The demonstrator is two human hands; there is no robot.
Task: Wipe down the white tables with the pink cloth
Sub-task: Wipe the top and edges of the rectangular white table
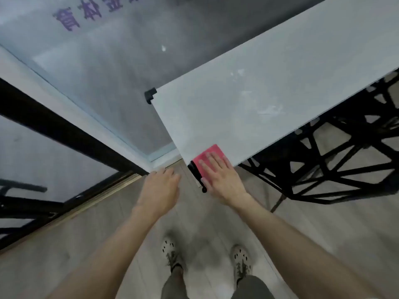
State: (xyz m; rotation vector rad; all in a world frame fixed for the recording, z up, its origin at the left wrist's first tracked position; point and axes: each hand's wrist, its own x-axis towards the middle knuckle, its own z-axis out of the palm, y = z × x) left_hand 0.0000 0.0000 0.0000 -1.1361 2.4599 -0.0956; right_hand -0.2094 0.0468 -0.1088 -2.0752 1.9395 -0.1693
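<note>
A long white table (269, 83) runs from the middle of the view to the upper right, with faint smears on its top. The pink cloth (206, 156) lies flat on its nearest corner. My right hand (222, 178) presses on the cloth with straight, spread fingers and covers its near half. My left hand (159, 188) hovers over the floor just left of that corner, fingers relaxed, holding nothing.
Black corner caps (150, 94) sit on the table's corners, and a black lattice frame (336, 160) stands under it. A glass wall with purple lettering (90, 16) and a black beam (64, 134) lie to the left. My feet (172, 253) stand on a pale wood floor.
</note>
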